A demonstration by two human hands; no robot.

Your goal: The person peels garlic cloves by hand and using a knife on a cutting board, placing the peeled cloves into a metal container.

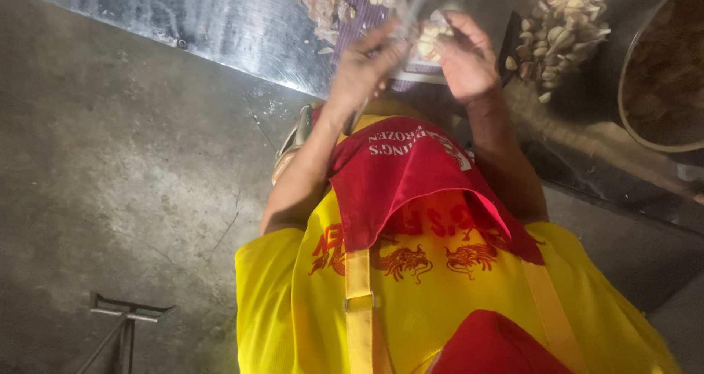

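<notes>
Both hands meet over the shiny metal surface [220, 22]: the left hand [367, 70] is curled shut around a blurred knife [411, 11], and the right hand [466, 59] cups a pale garlic bulb [431, 38]. A heap of garlic [561, 22] lies just right of them, beside a round pan [660, 73].

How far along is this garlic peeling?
Done: papery skins lie scattered on the metal counter. In hand: the left hand and right hand work on garlic, with a blurred blade-like thing between them. Left: a heap of unpeeled garlic beside a large pan.
</notes>
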